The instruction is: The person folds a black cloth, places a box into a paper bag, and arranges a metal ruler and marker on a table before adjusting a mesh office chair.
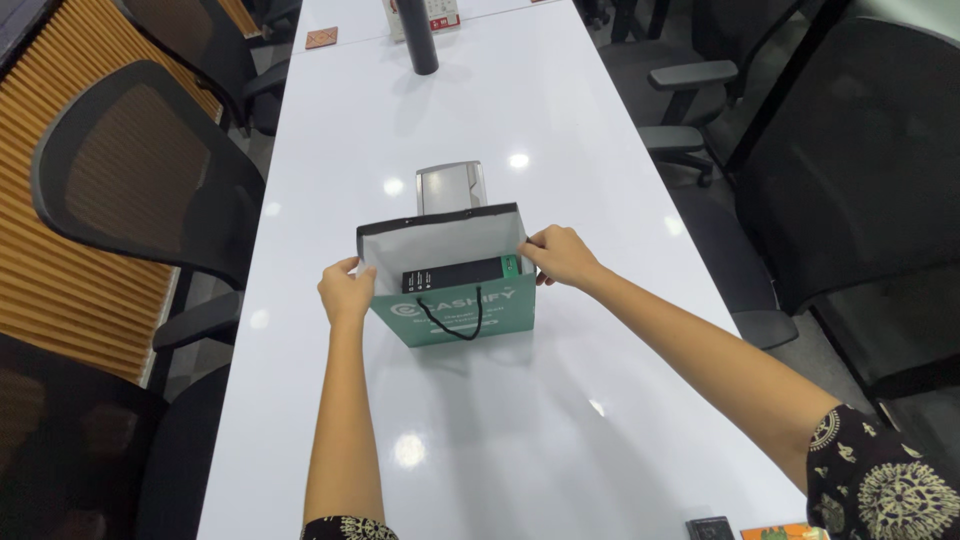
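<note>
A small green paper gift bag (455, 322) with a black cord handle stands upright on the long white table (450, 430). Its mouth is held wide, showing a white inside. A black box (455, 275) sits inside the bag, leaning along the near wall. My left hand (345, 290) pinches the bag's left rim. My right hand (560, 255) grips the right rim. Both hands hold the bag's mouth apart.
A silver metal fitting (450, 187) is set in the table just behind the bag. A black cylinder (420, 40) stands further back. Black office chairs (140, 170) line the left side, more chairs (860, 150) the right. Small dark items (712, 528) lie at the near right edge.
</note>
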